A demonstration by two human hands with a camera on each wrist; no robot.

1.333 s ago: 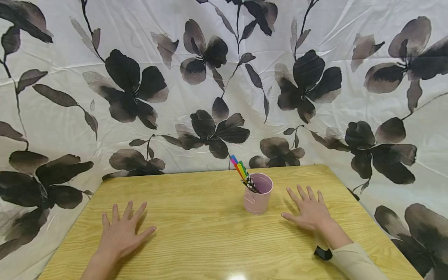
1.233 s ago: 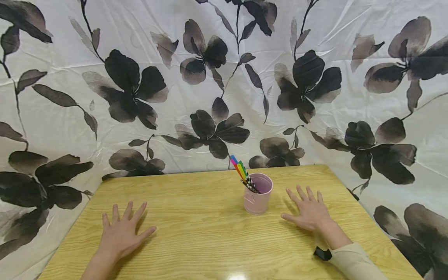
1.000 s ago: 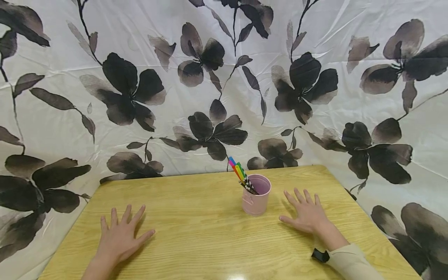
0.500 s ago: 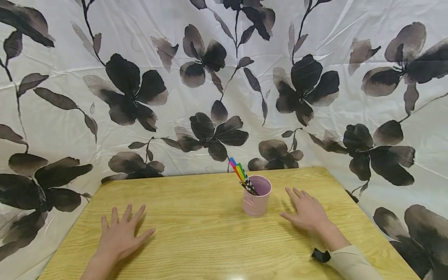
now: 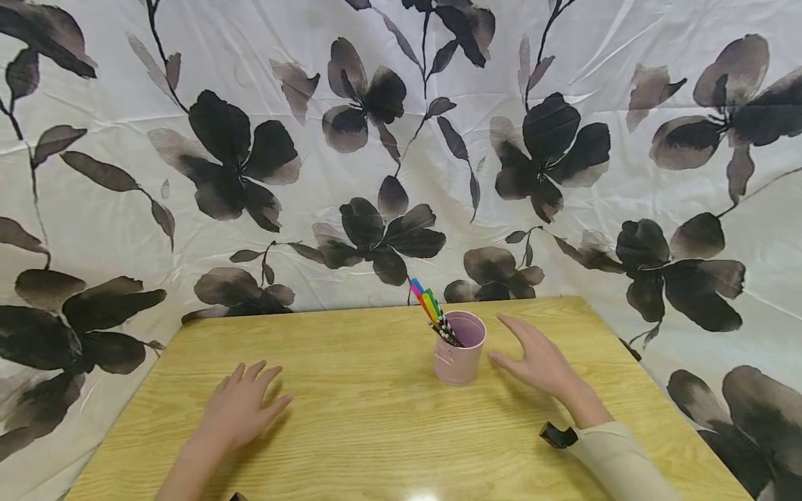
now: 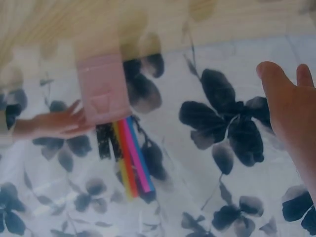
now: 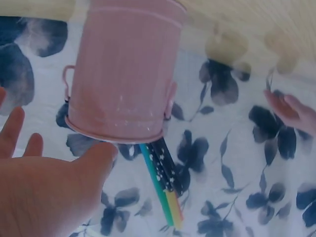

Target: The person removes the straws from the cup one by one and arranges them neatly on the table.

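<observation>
A pink metal bucket (image 5: 459, 362) stands upright right of the table's middle. Bright coloured pens (image 5: 428, 299) and black pens with white spots (image 5: 447, 330) lean out over its left rim. Close to the bucket's right side is my right hand (image 5: 541, 358), thumb and fingers apart and holding nothing; a gap to the bucket shows in the head view. The right wrist view has the bucket (image 7: 126, 69) with its small side handles, just beyond the thumb. At the left of the table, my left hand (image 5: 241, 407) has its fingers extended, with nothing in them.
The light wood table (image 5: 351, 417) reaches back to a white cloth (image 5: 451, 195) printed with dark flowers. A black strap (image 5: 558, 435) sits at my right wrist, beside a pale sleeve (image 5: 614, 456). Light glares near the table's front edge.
My right hand has left its flat spread on the table and come left, nearer the bucket. The left hand has lifted and shifted slightly right. The bucket stays put.
</observation>
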